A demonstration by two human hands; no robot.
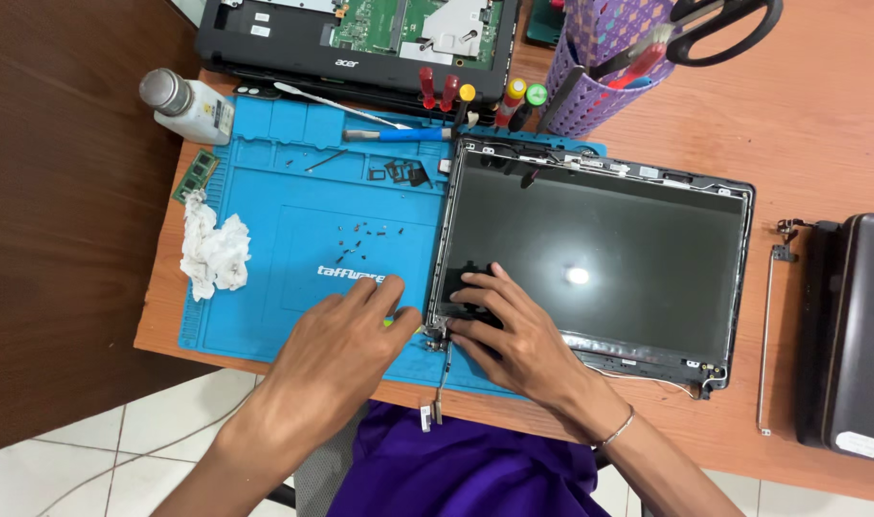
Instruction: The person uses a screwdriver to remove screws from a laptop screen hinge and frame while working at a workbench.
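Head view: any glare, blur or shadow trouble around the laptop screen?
Head view: one small bright glare spot on the laptop screen, the rest of the panel dark; hands cast only soft shadows; right hand and left hand look sharp, no motion blur; small screws on the blue mat stay distinguishable.

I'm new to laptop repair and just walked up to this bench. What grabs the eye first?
The bare laptop screen panel lying flat mid-desk, with the right hand pressing its lower-left corner. Beside it the left hand rests on the bright blue work mat, dotted with tiny screws.
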